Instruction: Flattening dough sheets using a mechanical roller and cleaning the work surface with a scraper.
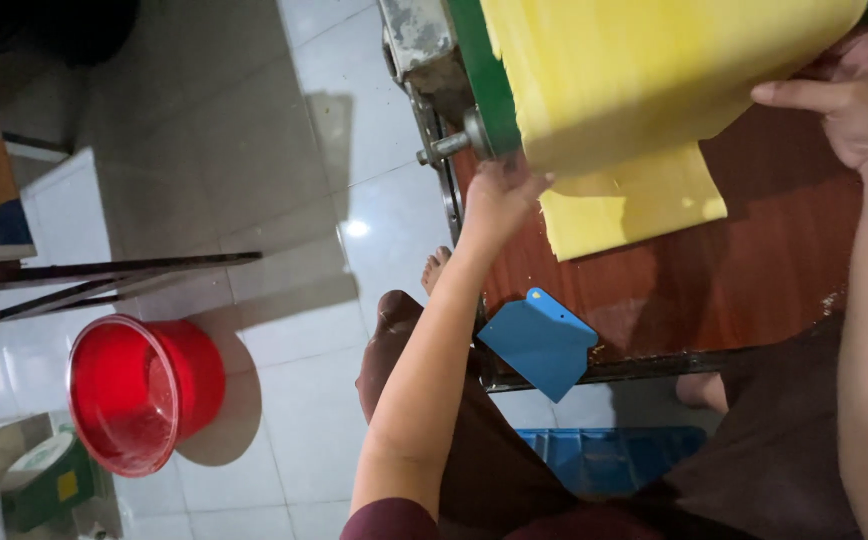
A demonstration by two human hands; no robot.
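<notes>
A wide yellow dough sheet point(644, 70) hangs down from a green-sided roller machine point(484, 80) over a reddish-brown table point(754, 260). Its lower end point(634, 205) lies on the table. My left hand point(499, 200) grips the left edge of the sheet just below the machine's metal shaft point(449, 145). My right hand point(854, 95) holds the sheet's right edge, fingers curled against it. A blue plastic scraper point(541, 342) rests on the table's near edge, below my left hand.
A red plastic bucket point(139, 390) stands on the pale tiled floor at left, next to a green kitchen scale point(49, 480). A dark metal frame point(104, 280) lies across the floor. A blue crate point(604, 460) sits under the table near my bare feet.
</notes>
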